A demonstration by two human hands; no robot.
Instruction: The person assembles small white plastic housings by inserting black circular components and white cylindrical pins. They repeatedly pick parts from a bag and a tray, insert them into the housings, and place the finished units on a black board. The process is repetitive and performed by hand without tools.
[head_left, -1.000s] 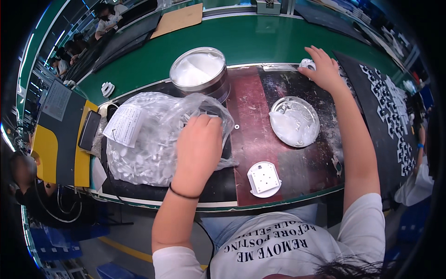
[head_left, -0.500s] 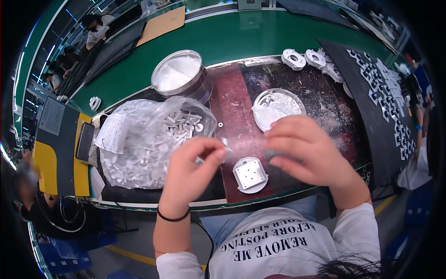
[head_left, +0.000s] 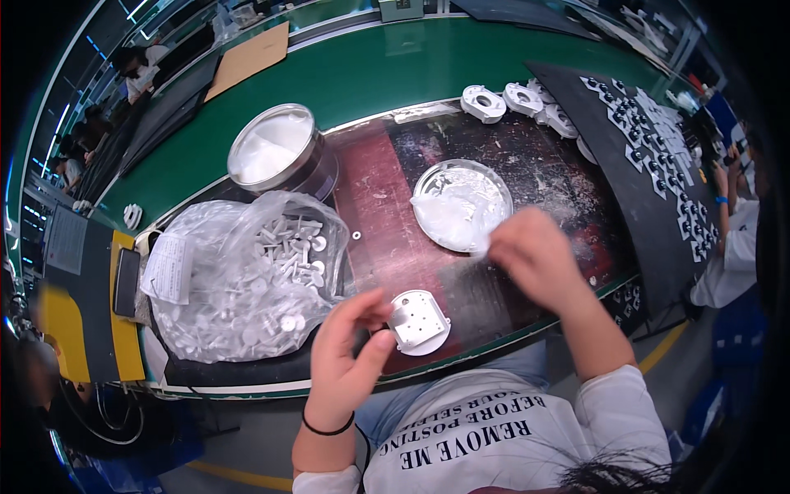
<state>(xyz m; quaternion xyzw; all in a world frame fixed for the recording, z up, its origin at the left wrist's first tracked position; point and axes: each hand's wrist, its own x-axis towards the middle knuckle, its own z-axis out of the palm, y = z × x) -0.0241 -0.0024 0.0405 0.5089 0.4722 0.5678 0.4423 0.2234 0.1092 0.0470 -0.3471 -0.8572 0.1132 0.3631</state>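
Note:
A white round part (head_left: 422, 323) with a flat, small-holed plate on top lies near the front edge of the table. My left hand (head_left: 346, 354) is at its left side, thumb and fingers curved around a small pale piece that is too blurred to name. To the right, my right hand (head_left: 539, 262) is bent by the lower right rim of a round metal lid (head_left: 501, 183). A clear plastic bag (head_left: 461, 216) lies in the lid, close to those fingertips. Motion smears the right fingers, and whether they grip anything is unclear.
At left lies a clear bag of white plastic pegs (head_left: 247, 288). Behind it stands a metal tin (head_left: 317, 169) with a white liner. A small white ring (head_left: 356, 235) lies mid-table. White housings (head_left: 483, 104) are at the back right, beside a black board (head_left: 609, 140) holding several small parts.
My left hand has come down to the white round part. My right hand has curled its fingers and moved to the lid's lower right rim. The whole view has shifted slightly.

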